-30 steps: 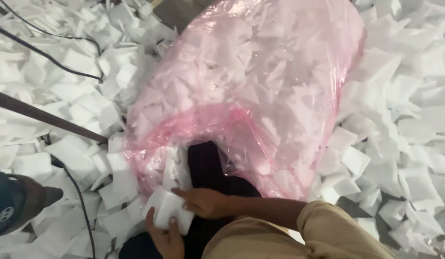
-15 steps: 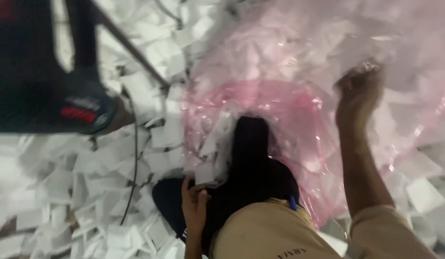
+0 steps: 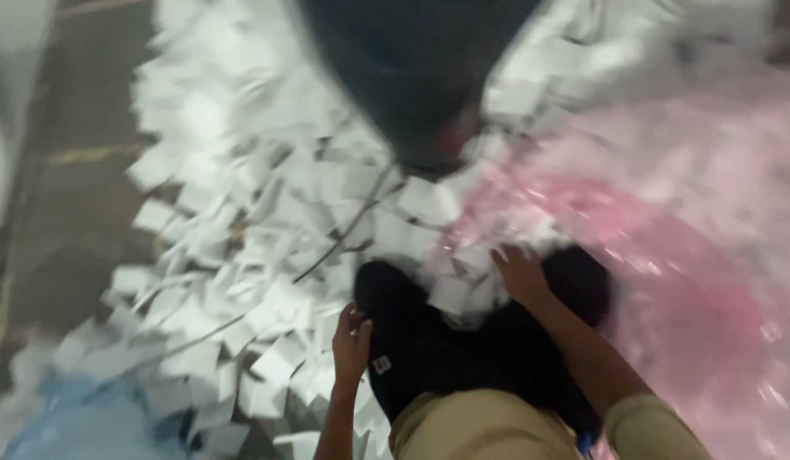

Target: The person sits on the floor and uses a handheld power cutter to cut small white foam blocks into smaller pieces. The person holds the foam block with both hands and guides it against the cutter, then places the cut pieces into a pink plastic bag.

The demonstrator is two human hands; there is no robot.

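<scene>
Hands working white pieces into a black bag beside a pink sack

The black bag (image 3: pixel 429 349) is lying on the floor at the bottom middle, against the pink plastic sack (image 3: pixel 668 255) on its right; the left hand (image 3: pixel 352 341) is gripping the bag's left rim, fingers curled narrow; the right hand (image 3: pixel 518 274) is pressing on a clump of white pieces (image 3: pixel 455 294) at the opening, its fingers too blurred to judge; a few pieces are going in, while most of the white heap (image 3: pixel 267 221) is lying unloaded towards the floor's (image 3: pixel 80 204) left edge.
</scene>
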